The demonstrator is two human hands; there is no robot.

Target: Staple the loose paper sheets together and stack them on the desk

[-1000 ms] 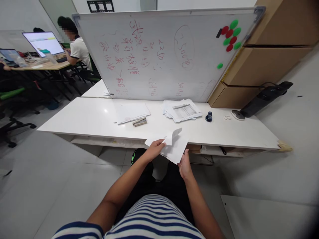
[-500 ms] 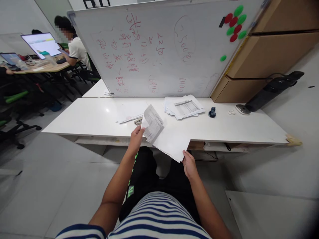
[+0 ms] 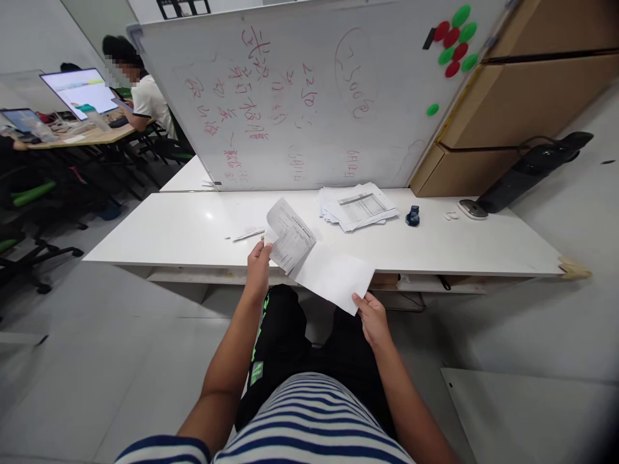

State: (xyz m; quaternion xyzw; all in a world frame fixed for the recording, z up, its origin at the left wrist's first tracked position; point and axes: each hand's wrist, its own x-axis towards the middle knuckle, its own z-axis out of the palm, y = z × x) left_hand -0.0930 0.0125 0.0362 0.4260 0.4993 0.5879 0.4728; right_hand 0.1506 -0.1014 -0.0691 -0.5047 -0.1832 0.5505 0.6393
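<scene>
My left hand (image 3: 258, 264) is closed on the left edge of a printed sheet of paper (image 3: 290, 241), whose upper corner curls over. Blank white paper (image 3: 336, 277) slopes down from it to the right, over the desk's front edge. Its right corner is pinched between the thumb and fingers of my right hand (image 3: 371, 316). Whether these are separate sheets or one folded sheet, I cannot tell. Beyond my left hand, a few thin papers (image 3: 249, 234) lie on the white desk (image 3: 193, 225). A loose stack of printed papers (image 3: 360, 207) rests farther back.
A whiteboard (image 3: 309, 96) with red writing and magnets stands along the desk's back. To the right are a small dark blue object (image 3: 412, 216), a mouse (image 3: 472, 209), a leaning black bottle (image 3: 532, 169) and cardboard boxes (image 3: 507, 109). Another person (image 3: 149, 103) sits at a table on the left.
My left hand has moved slightly left and up, drawing the printed sheet wider from the blank paper. My right hand has shifted slightly right, still pinching its corner.
</scene>
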